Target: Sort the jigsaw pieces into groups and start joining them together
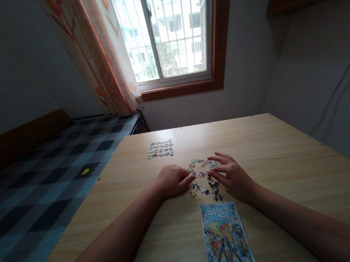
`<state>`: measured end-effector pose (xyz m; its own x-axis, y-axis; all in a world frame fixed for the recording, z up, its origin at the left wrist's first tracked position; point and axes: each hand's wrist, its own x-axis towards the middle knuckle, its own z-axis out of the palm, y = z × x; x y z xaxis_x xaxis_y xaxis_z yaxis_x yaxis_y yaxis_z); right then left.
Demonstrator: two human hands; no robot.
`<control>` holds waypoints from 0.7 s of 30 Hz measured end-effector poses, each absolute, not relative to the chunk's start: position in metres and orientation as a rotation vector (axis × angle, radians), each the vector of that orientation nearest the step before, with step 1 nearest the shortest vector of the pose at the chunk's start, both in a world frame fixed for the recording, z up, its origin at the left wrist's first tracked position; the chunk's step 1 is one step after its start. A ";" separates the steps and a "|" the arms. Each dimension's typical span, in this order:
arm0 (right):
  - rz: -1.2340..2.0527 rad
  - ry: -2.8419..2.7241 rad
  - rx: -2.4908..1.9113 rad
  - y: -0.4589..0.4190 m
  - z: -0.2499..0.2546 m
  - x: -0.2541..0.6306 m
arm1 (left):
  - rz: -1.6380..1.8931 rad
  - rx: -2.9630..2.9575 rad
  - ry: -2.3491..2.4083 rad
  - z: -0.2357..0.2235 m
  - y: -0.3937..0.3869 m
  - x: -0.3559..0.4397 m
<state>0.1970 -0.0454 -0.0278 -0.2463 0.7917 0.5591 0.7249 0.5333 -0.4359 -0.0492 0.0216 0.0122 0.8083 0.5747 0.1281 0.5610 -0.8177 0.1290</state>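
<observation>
Both my hands rest on a light wooden table [283, 162] around a scatter of small loose puzzle pieces [203, 175]. My left hand [171, 181] lies knuckles up at the left of the scatter, fingers curled with the tips touching pieces; whether it holds one is hidden. My right hand [231, 175] sits at the right of the scatter, fingers apart and bent over the pieces, holding nothing I can see. A tall printed puzzle picture card [227, 242] with blue cartoon figures lies just in front of the pieces.
A small rectangular block of joined puzzle pieces [160, 149] lies farther back on the table. A bed with a blue checked cover [38, 188] runs along the left. A window [167, 26] with a curtain [99, 50] is behind, a wall on the right.
</observation>
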 end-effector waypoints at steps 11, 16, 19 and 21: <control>-0.123 -2.137 -1.180 -0.053 -0.018 0.213 | 0.254 2.883 0.887 0.008 0.026 -0.051; -0.129 -2.343 -1.075 -0.062 -0.012 0.213 | 0.224 2.901 0.902 0.010 0.024 -0.050; -0.088 -2.354 -1.102 -0.062 -0.013 0.211 | 0.225 2.898 0.910 0.011 0.023 -0.050; -0.058 -2.341 -1.136 -0.061 -0.014 0.210 | 0.227 2.898 0.905 0.011 0.023 -0.050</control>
<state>0.2104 -0.0607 -0.0137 -0.5039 0.7183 0.4797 0.7410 0.6449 -0.1872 -0.0503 0.0229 0.0113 0.8126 0.5718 0.1128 0.5574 -0.8190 0.1365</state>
